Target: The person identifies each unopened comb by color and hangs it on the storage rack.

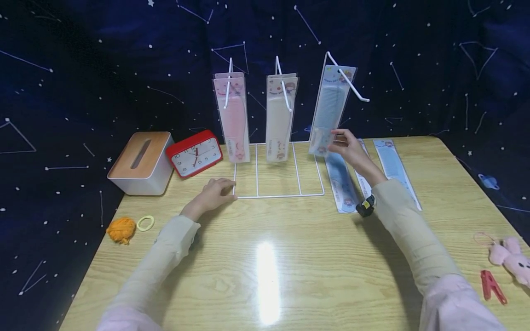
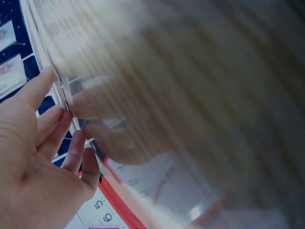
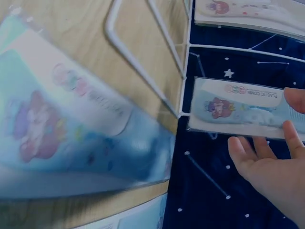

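The right hand (image 1: 351,149) pinches the hanging blue comb (image 1: 330,108), far right, its lettering (image 3: 257,92) legible only in the right wrist view; the left hand (image 1: 210,197), loosely bent, touches the rack (image 1: 277,196). Three flat packs (image 1: 341,180) lie right.

A pink comb pack (image 1: 235,120), a cream comb pack (image 1: 278,123) and a blue comb pack (image 1: 330,108) are showing cartoon patterning; the dark-blue backdrop (image 1: 165,55) is bearing white constellation patterning
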Available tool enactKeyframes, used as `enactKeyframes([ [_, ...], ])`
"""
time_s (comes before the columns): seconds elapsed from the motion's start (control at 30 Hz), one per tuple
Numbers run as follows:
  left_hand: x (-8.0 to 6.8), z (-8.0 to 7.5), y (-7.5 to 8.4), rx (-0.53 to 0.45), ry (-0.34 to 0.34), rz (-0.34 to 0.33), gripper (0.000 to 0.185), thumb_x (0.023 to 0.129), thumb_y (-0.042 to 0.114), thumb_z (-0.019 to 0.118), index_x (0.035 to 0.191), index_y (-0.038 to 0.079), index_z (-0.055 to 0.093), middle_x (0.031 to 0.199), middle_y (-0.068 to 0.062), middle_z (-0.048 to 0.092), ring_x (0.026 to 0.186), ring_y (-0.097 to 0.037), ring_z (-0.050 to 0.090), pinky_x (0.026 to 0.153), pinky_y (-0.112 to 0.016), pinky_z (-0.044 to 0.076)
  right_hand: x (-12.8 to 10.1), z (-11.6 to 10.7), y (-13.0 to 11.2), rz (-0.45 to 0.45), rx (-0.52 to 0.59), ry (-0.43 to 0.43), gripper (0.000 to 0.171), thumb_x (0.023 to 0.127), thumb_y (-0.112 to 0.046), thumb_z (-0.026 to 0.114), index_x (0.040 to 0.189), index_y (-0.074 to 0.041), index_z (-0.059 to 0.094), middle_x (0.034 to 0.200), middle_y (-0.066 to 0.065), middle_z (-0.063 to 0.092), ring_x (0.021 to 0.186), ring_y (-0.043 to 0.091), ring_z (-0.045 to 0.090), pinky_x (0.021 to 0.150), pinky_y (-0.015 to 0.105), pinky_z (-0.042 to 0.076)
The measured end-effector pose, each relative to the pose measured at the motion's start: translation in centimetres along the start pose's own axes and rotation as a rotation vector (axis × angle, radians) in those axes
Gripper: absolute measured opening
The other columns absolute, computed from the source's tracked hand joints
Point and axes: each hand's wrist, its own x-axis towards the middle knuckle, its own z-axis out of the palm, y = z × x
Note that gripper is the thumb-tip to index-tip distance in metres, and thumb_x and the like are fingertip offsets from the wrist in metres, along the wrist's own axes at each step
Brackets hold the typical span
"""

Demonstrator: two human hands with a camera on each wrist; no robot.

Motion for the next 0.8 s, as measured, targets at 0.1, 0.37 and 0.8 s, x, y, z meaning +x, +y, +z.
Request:
enactKeyframes([
  [0.1, -0.1, 0.0, 0.0, 0.004, -0.004, -0.004, 0.056, 0.09, 0.03, 0.064, 0.136, 0.002, 0.049, 0.142, -0.019, 0.045, 0.122, -0.037, 0.039, 0.105, -0.054, 0.029, -0.4, -0.3, 0.5, 0.022, -0.055, -0.019, 0.052, 0.095, -0.007, 0.054, 0.14, 0.001, 0.03, 0.144, 0.027, 0.033, 0.13, 0.043, 0.036, 0.107, 0.052, 0.031],
  [0.37, 0.0, -0.1, 0.1, -0.001, -0.008, -0.017, 0.055, 0.09, 0.03, 0.064, 0.136, 0.003, 0.05, 0.142, -0.018, 0.045, 0.12, -0.035, 0.039, 0.105, -0.053, 0.029, -2.5, -2.3, 2.3, -0.004, -0.205, 0.013, 0.057, 0.095, -0.023, 0.057, 0.143, -0.004, 0.033, 0.138, 0.027, 0.039, 0.124, 0.043, 0.04, 0.1, 0.055, 0.036],
  [0.8, 0.0, 0.0, 0.1, -0.007, -0.025, -0.018, 0.056, 0.091, 0.032, 0.063, 0.137, 0.004, 0.049, 0.144, -0.018, 0.043, 0.122, -0.036, 0.038, 0.107, -0.054, 0.025, -6.3, -9.8, 7.4, 0.08, -0.502, 0.129, 0.06, 0.096, -0.031, 0.054, 0.143, 0.001, 0.033, 0.133, 0.037, 0.04, 0.119, 0.053, 0.039, 0.096, 0.063, 0.032],
])
